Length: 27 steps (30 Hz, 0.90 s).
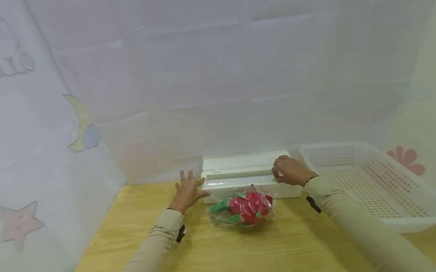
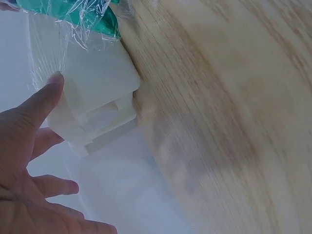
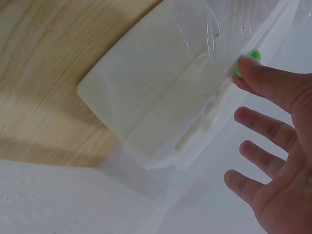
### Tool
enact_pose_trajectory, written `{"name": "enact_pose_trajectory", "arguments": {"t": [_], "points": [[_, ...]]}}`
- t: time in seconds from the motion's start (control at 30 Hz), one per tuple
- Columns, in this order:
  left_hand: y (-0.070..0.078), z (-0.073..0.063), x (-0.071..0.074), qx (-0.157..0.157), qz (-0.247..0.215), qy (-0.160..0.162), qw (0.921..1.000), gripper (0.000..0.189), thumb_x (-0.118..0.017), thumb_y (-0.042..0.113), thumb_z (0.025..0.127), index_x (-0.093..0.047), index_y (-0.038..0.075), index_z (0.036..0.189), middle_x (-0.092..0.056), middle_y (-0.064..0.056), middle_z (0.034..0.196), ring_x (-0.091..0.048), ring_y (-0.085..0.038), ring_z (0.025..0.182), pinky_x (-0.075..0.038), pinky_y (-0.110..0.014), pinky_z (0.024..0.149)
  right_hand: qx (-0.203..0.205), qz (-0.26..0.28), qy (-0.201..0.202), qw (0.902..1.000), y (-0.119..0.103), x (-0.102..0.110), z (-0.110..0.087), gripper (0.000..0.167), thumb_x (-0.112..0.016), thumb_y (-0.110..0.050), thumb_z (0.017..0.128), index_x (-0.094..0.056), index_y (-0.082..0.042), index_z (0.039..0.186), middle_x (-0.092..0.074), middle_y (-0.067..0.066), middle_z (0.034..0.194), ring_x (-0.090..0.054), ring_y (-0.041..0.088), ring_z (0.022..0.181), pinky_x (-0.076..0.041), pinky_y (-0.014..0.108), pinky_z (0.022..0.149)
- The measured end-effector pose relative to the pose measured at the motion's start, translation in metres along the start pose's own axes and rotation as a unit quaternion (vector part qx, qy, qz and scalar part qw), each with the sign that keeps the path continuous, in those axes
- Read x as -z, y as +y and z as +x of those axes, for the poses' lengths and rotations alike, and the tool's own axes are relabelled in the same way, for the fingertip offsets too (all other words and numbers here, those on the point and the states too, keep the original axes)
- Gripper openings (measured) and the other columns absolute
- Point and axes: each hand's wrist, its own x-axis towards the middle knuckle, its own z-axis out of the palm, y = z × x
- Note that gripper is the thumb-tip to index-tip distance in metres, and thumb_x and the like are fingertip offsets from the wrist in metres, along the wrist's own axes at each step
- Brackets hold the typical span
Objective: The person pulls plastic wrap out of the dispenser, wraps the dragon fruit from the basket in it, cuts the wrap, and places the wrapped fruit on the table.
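Observation:
A white cling film dispenser box (image 1: 246, 159) stands at the back of the table with its lid raised. Clear film (image 3: 214, 44) hangs over its front edge. At its left end, my left hand (image 1: 187, 192) touches the box with the thumb, the other fingers spread apart. My right hand (image 1: 291, 171) pinches the small green cutter slider (image 3: 255, 53) near the right end, thumb against index finger. In front of the box lies a red and green object (image 1: 250, 206), resembling a dragon fruit, in crinkled clear film. Its green part (image 2: 92, 14) also shows in the left wrist view.
A white perforated plastic basket (image 1: 421, 184) stands on the right, close to my right forearm. The wooden table (image 1: 232, 264) ends at a sheet-covered wall (image 1: 211, 74) behind the box. More printed sheeting (image 1: 9, 146) borders the left side.

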Motion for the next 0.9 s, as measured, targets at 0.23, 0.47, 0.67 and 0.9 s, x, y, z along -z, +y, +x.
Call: {"name": "enact_pose_trajectory", "arguments": {"t": [0.23, 0.47, 0.67, 0.9], "points": [[0.000, 0.000, -0.003, 0.005, -0.007, -0.004, 1.0000, 0.064, -0.073, 0.041, 0.087, -0.059, 0.006, 0.138, -0.023, -0.039, 0.153, -0.001, -0.063, 0.142, -0.017, -0.083, 0.099, -0.021, -0.040, -0.003, 0.9990, -0.003, 0.002, -0.007, 0.016, -0.082, -0.011, 0.082, -0.069, -0.018, 0.075, -0.070, 0.004, 0.092, -0.061, 0.032, 0.092, -0.048, 0.050, 0.075], [0.000, -0.002, -0.004, 0.005, -0.008, 0.000, 1.0000, 0.064, -0.074, 0.041, 0.086, -0.059, 0.008, 0.138, -0.024, -0.039, 0.153, -0.001, -0.061, 0.143, -0.017, -0.083, 0.100, -0.021, -0.030, 0.000, 0.9993, -0.003, 0.001, -0.011, 0.016, -0.081, -0.010, 0.082, -0.068, -0.017, 0.078, -0.069, 0.003, 0.091, -0.059, 0.031, 0.092, -0.048, 0.050, 0.074], [0.000, -0.001, -0.005, 0.001, 0.004, 0.002, 1.0000, 0.063, -0.072, 0.041, 0.087, -0.059, 0.008, 0.139, -0.025, -0.039, 0.153, -0.002, -0.062, 0.143, -0.019, -0.083, 0.099, 0.002, -0.024, 0.007, 0.9997, 0.005, -0.003, -0.011, 0.017, -0.081, -0.009, 0.082, -0.067, -0.017, 0.078, -0.068, 0.004, 0.089, -0.060, 0.031, 0.089, -0.051, 0.045, 0.071], [0.000, 0.001, -0.005, 0.004, 0.002, 0.006, 1.0000, 0.064, -0.072, 0.043, 0.087, -0.058, 0.009, 0.140, -0.024, -0.039, 0.153, 0.000, -0.061, 0.143, -0.017, -0.083, 0.100, 0.020, -0.031, 0.006, 0.9993, 0.011, -0.004, -0.008, 0.016, -0.081, -0.009, 0.082, -0.068, -0.017, 0.079, -0.069, 0.004, 0.089, -0.061, 0.032, 0.090, -0.052, 0.045, 0.077]]}}
